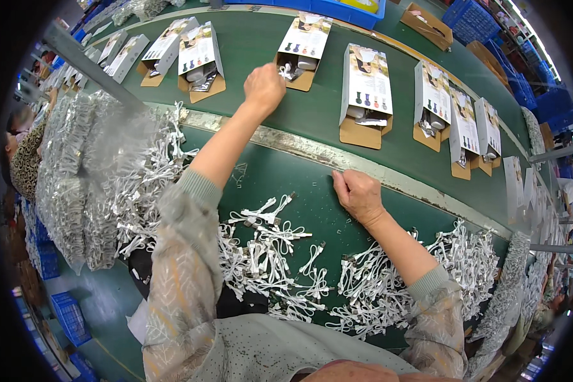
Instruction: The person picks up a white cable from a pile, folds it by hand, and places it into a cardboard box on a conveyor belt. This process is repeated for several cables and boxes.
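My left hand (265, 88) is closed at the lower left corner of an open printed box (306, 38) on the green belt. White cable (286, 69) shows right at its fingers, at the box's mouth, where a silvery pouch and a white rounded part also lie. Nearer to me, my right hand (358, 194) is curled above the green worktop, thumb toward the left; whatever its fingers may hold is hidden. Loose white USB cables lie in a left pile (261, 254) below my left forearm and a right pile (379, 286) beside my right forearm.
More open printed boxes (369, 76) stand along the belt (248, 38), brown flaps toward me. A pale metal rail (312, 149) divides belt from worktop. Bagged cables (63, 184) are heaped at left. A blue crate (347, 9) and a cardboard tray (426, 25) sit beyond.
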`<state>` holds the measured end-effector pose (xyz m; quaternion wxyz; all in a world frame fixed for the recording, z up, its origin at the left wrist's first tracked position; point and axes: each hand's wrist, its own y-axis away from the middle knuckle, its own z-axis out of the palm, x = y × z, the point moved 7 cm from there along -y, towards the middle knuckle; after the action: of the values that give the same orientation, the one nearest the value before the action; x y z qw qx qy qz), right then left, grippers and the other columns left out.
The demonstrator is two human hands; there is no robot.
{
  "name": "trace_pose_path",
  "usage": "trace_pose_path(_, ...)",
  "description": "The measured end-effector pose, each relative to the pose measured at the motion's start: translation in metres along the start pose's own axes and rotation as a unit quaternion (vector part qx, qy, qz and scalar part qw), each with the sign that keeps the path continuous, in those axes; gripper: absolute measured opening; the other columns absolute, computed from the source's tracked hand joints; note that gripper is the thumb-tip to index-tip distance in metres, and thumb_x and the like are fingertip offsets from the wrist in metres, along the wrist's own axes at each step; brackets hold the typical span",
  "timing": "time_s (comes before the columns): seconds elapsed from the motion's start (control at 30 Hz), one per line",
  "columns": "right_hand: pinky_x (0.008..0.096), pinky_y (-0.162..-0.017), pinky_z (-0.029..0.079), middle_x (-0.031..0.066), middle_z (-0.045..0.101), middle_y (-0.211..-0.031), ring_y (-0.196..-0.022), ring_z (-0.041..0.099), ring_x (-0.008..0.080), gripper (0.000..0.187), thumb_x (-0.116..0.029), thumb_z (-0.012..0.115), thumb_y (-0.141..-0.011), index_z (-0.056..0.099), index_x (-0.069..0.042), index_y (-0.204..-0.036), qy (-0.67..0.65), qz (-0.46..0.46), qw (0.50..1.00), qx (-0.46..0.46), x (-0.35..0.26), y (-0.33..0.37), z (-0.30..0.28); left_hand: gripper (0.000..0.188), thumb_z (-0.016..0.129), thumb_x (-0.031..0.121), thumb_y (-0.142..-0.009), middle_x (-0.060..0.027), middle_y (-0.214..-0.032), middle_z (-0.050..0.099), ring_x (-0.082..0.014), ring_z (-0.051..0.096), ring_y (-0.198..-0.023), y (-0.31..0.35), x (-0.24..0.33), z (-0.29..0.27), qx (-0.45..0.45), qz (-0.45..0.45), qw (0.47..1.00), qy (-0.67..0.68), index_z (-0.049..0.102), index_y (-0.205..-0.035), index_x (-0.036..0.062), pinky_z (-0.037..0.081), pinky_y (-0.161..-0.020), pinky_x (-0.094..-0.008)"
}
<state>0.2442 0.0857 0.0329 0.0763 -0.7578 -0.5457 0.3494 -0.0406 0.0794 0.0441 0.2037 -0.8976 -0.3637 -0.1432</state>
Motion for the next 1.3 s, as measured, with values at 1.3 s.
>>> trace_pose_path(1.3, 0.0341, -0.069, 0.049, 0.0107, 0.061, -0.084, -0.078, 0.061, 0.0263, 0.014, -0.016, 0.067, -0.08, 0.065, -0.006, -0.09, -0.237, 0.062, 0.926, -0.287, -0.081, 0.027, 0.028, 0.021, 0.066, 0.021, -0.074, -0.0135, -0.083, 0.061, -0.031, 0.061, -0.082, 0.209, -0.015, -0.083, -0.393, 0.093, 0.913, 0.059, 0.061, -0.082, 0.0026, 0.048, -0.074, -0.0397)
